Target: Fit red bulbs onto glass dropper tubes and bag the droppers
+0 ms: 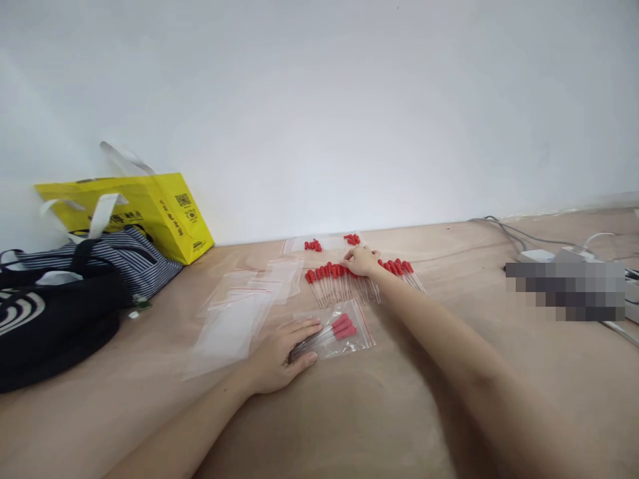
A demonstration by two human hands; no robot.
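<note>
A clear zip bag (pixel 360 336) with a red strip lies on the table, and several glass droppers with red rubber bulbs (pixel 343 326) show inside it. My left hand (pixel 279 354) rests on the bag's left end, fingers stretched and thumb apart, over the thin glass ends. Behind the bag is a fanned row of loose droppers (pixel 327 273), bulbs toward the wall. My right hand (pixel 362 261) reaches into the middle of this row, fingers pinched at a red bulb; the hand partly hides the droppers there. More loose droppers (pixel 403 269) lie right of it.
Flat clear zip bags (pixel 234 319) overlap to the left. By the wall, another clear bag (pixel 332 241) holds red-bulbed droppers. A yellow bag (pixel 170 213), a striped bag (pixel 144 259) and a black bag (pixel 54 319) stand left. Cables and white plugs (pixel 536 258) lie right.
</note>
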